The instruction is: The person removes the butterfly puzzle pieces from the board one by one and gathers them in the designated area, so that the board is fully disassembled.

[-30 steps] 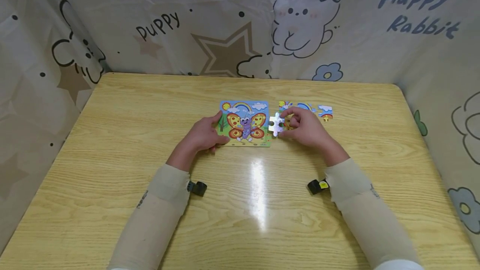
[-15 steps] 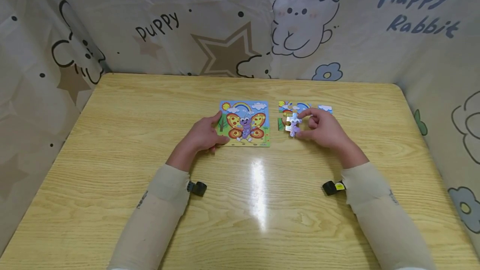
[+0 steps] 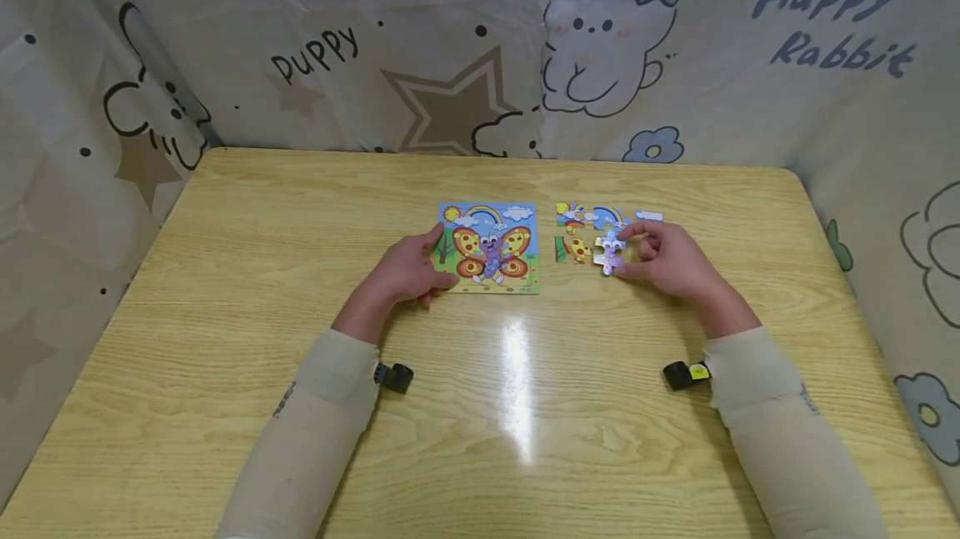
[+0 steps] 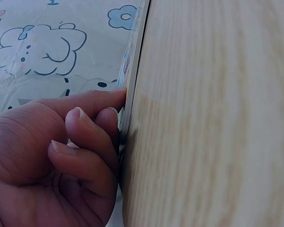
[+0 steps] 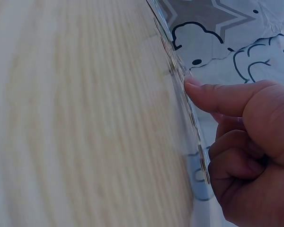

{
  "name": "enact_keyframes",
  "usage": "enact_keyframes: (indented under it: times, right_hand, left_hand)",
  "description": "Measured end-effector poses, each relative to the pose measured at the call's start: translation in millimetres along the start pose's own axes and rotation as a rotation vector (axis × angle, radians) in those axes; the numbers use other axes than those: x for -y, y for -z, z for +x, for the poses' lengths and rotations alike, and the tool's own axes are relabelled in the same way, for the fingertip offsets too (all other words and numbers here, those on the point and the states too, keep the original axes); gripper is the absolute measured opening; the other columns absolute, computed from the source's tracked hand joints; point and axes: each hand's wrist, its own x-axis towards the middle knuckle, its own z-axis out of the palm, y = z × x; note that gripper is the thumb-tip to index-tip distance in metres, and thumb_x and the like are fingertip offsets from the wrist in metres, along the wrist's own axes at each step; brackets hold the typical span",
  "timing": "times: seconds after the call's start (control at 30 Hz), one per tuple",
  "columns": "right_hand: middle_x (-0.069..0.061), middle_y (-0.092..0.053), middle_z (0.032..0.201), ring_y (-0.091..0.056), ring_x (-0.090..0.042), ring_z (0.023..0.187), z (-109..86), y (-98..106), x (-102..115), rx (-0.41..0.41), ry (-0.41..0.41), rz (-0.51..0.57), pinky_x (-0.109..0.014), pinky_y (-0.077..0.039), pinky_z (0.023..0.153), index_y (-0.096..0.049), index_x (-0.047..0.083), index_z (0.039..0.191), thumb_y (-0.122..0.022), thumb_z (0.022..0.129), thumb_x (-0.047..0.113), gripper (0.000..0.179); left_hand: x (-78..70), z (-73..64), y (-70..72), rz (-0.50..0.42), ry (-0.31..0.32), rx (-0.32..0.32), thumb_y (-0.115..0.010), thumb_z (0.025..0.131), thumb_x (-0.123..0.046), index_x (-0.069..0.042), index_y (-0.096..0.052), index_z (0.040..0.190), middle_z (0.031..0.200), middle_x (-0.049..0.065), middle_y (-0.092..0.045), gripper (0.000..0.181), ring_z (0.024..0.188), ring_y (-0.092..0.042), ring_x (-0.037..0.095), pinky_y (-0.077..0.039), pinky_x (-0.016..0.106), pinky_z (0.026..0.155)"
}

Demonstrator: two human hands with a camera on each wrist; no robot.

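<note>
A square butterfly puzzle board (image 3: 492,252) lies on the table in the head view. My left hand (image 3: 407,269) grips its left side, index finger near the upper left and thumb over the lower edge. In the left wrist view the thumb (image 4: 92,100) touches the board's edge and the other fingers are curled. Right of the board, my right hand (image 3: 666,262) pinches a puzzle piece (image 3: 610,254) with the purple butterfly's face, between thumb and index finger. That piece is tilted beside a red-and-yellow wing piece (image 3: 576,251). The right hand hides part of the pieces behind it.
Behind the held piece lie a sun piece (image 3: 570,212), a rainbow piece (image 3: 609,215) and a cloud piece (image 3: 648,215). The wooden table (image 3: 480,389) reaches back to a printed cloth (image 3: 450,39) that hangs around it.
The right hand has moved right, away from the board, carrying the face piece past the wing piece, which is now uncovered. The left hand and board have stayed in place.
</note>
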Motion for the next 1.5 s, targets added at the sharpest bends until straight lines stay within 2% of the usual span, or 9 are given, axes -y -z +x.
enact_keyframes:
  times: [0.4, 0.97, 1.27, 1.5]
  right_hand:
    - [-0.003, -0.035, 0.068, -0.034, -0.017, 0.062, 4.7, 3, -6, 0.052, -0.019, -0.002, -0.035, -0.034, 0.073, -0.062, -0.001, 0.119, -0.083, 0.083, 0.007, 0.043]
    - [-0.002, -0.033, 0.068, -0.033, -0.015, 0.062, 7.5, 5, -8, 0.097, -0.044, 0.069, -0.031, -0.037, 0.074, -0.061, -0.003, 0.121, -0.081, 0.083, 0.002, 0.044]
    - [-0.001, -0.034, 0.066, -0.032, -0.014, 0.059, 6.8, -11, 11, 0.027, 0.068, 0.085, -0.03, -0.031, 0.059, -0.063, -0.002, 0.12, -0.083, 0.081, 0.003, 0.044]
    - [-0.001, -0.032, 0.064, -0.031, -0.013, 0.056, 13.0, -33, 32, 0.029, 0.114, 0.086, -0.031, -0.03, 0.058, -0.064, -0.001, 0.119, -0.082, 0.083, 0.007, 0.042]
  left_hand:
    - [1.2, 0.0, 0.0, -0.016, -0.008, -0.006, -0.08, 0.087, -0.02, -0.023, -0.017, 0.161, 0.058, 0.006, -0.053, 0.097, 0.043, -0.055, 0.02, -0.044, 0.03, 0.042]
    - [-0.3, -2.2, -0.4, -0.02, -0.02, -0.001, -0.078, 0.089, -0.019, -0.021, -0.016, 0.162, 0.058, 0.006, -0.054, 0.096, 0.043, -0.055, 0.02, -0.045, 0.03, 0.043]
    - [1.9, -0.4, -0.3, -0.031, -0.033, 0.001, -0.078, 0.089, -0.017, -0.02, -0.016, 0.162, 0.058, 0.007, -0.056, 0.096, 0.042, -0.055, 0.019, -0.045, 0.03, 0.043]
    - [4.1, 1.0, -0.7, -0.047, -0.048, 0.008, -0.078, 0.088, -0.015, -0.019, -0.016, 0.161, 0.057, 0.006, -0.055, 0.097, 0.042, -0.055, 0.019, -0.045, 0.03, 0.043]
